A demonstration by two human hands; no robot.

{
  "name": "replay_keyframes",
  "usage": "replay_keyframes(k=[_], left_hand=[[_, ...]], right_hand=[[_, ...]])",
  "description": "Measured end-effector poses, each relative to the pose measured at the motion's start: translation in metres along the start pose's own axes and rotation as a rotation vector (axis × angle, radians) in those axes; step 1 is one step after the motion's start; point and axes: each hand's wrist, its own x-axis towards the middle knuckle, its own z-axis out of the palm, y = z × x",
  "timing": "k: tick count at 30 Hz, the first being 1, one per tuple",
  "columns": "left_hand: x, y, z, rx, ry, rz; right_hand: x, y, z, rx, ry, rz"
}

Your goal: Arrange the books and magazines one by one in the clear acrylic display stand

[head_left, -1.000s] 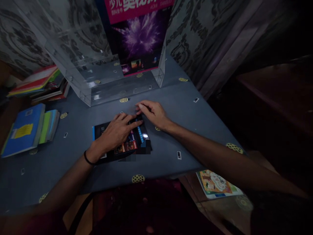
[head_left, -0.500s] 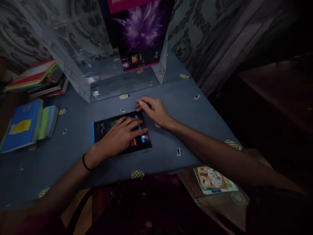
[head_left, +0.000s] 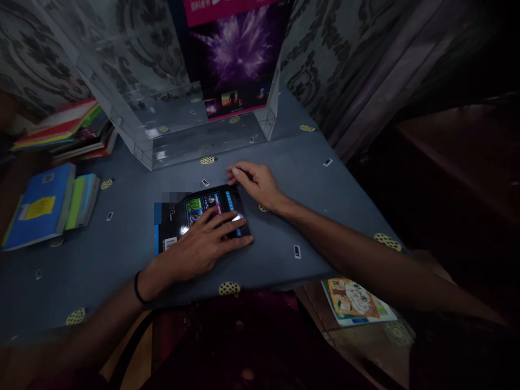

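Note:
A black book point(head_left: 167, 216) with a blue spine edge and small colour pictures on its cover lies flat on the table. My left hand point(head_left: 203, 238), a dark band at its wrist, rests palm down across its lower right part with fingers spread. Beneath that palm, part of the cover is hidden. My right hand point(head_left: 255, 183) lies on its side by the book's far right corner. Its fingers are loosely curled, with the thumb close to the forefinger, and no object shows in them. Whether it touches the book is hard to tell.
A clear acrylic stand point(head_left: 154, 149) behind the book holds a purple and pink book point(head_left: 239, 59). At left lie a blue book point(head_left: 43, 203), a green book point(head_left: 77, 203) and a pile of books point(head_left: 67, 127). Below the grey patterned tablecloth point(head_left: 325, 216), an orange-covered booklet point(head_left: 353, 298) is visible.
My left hand has slid toward me over the cover and spread its fingers wider, uncovering more of the pictures. My right hand has stayed in place. The view has shifted slightly.

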Motion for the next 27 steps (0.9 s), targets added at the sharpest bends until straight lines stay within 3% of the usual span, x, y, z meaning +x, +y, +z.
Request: replay_keyframes(k=[10, 17, 22, 27], left_hand=[[-0.023, 0.040, 0.016, 0.197, 0.184, -0.136], [-0.075, 0.051, 0.020, 0.218, 0.220, -0.306], [-0.118, 0.050, 0.018, 0.204, 0.267, -0.339], [-0.139, 0.050, 0.016, 0.121, 0.331, -0.405]], right_hand=[[-0.002, -0.001, 0.000, -0.019, 0.022, -0.004], [-0.003, -0.001, 0.000, -0.057, 0.023, -0.010], [-0.003, 0.000, -0.001, -0.065, 0.017, -0.008], [-0.004, 0.002, 0.001, -0.054, 0.028, -0.009]])
